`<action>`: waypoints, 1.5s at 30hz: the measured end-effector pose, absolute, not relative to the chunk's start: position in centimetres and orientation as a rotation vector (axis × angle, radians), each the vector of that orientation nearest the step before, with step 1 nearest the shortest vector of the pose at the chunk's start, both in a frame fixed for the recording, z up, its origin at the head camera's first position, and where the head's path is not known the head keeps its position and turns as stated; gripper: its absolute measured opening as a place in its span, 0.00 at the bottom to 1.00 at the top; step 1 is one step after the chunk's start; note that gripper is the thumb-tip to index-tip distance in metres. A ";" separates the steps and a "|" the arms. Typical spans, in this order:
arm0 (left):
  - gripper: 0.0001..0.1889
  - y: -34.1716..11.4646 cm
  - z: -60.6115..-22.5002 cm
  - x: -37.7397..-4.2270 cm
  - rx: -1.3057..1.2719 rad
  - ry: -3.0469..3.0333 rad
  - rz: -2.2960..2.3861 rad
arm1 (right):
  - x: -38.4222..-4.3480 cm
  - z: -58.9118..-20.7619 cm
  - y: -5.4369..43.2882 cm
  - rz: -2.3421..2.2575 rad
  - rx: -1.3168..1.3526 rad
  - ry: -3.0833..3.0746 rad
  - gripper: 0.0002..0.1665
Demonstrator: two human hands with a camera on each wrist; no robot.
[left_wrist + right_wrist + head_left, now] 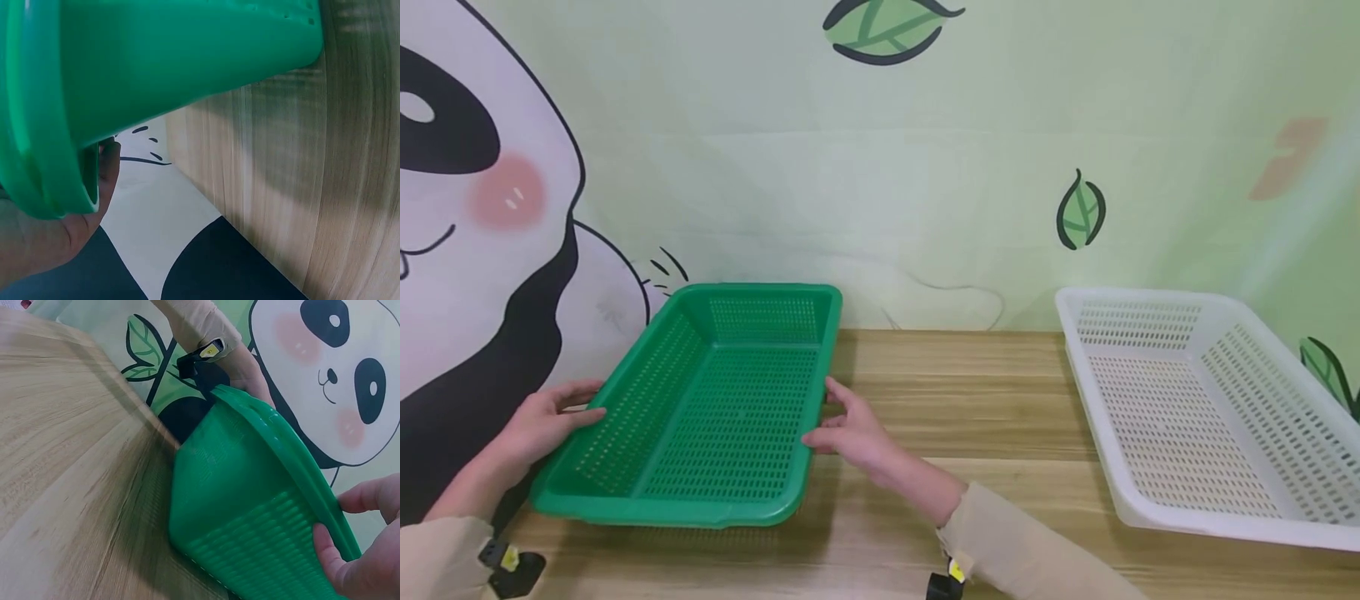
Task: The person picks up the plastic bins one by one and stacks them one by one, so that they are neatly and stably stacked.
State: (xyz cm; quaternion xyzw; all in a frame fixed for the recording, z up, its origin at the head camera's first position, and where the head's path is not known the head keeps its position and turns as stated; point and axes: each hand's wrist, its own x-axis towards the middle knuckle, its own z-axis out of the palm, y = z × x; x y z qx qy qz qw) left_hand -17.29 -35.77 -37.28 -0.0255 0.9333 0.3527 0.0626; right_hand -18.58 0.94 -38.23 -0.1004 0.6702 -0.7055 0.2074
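Between my two hands is a green plastic basket [737,417], rectangular with perforated walls and floor, and nothing lies inside it. My left hand [542,421] grips its left rim, thumb on top and fingers beneath the edge. On the opposite side my right hand [853,433] pinches the right rim near the middle. In the left wrist view the green basket [187,50] shows its outer wall close over the wooden surface. The right wrist view has the thumb and a finger of the right hand [369,550] at the rim of the basket [219,487].
A white perforated basket [1180,417] stands at the right on the wooden table [955,392]. Behind the table hangs a pale green backdrop [925,192] printed with a panda and leaves. Small dark devices [512,571] are strapped at both wrists.
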 end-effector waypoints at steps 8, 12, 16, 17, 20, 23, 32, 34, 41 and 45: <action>0.31 -35.4 -37.4 -17.6 -0.039 2.832 1.065 | -18.6 -38.2 1.4 -1.989 -0.262 1.840 0.49; 0.32 -35.2 -37.2 -17.7 -0.036 2.827 1.043 | -18.7 -38.2 1.6 -1.991 -0.265 1.848 0.49; 0.33 -35.2 -37.3 -17.8 -0.040 2.830 1.020 | -18.7 -38.2 1.8 -1.983 -0.268 1.855 0.48; 0.33 -35.2 -37.3 -17.9 -0.039 2.834 1.015 | -18.7 -38.2 1.9 -1.982 -0.268 1.856 0.48; 0.33 -35.1 -37.4 -18.0 -0.044 2.836 1.015 | -18.6 -38.2 2.1 -1.983 -0.269 1.861 0.48; 0.34 -35.0 -37.4 -18.2 -0.052 2.829 1.014 | -18.6 -38.2 2.4 -1.982 -0.266 1.875 0.49; 0.35 -34.3 -37.2 -18.6 -0.041 2.822 1.023 | -19.0 -38.4 3.2 -1.964 -0.257 1.906 0.49; 0.35 -34.2 -37.2 -18.6 -0.037 2.828 1.015 | -19.1 -38.5 3.3 -1.953 -0.253 1.919 0.49; 0.35 -33.6 -37.0 -18.8 -0.033 2.793 1.045 | -19.3 -38.5 3.8 -1.948 -0.229 1.942 0.49; 0.36 -33.2 -37.0 -19.0 -0.042 2.773 1.069 | -19.3 -38.5 4.2 -1.946 -0.226 1.944 0.49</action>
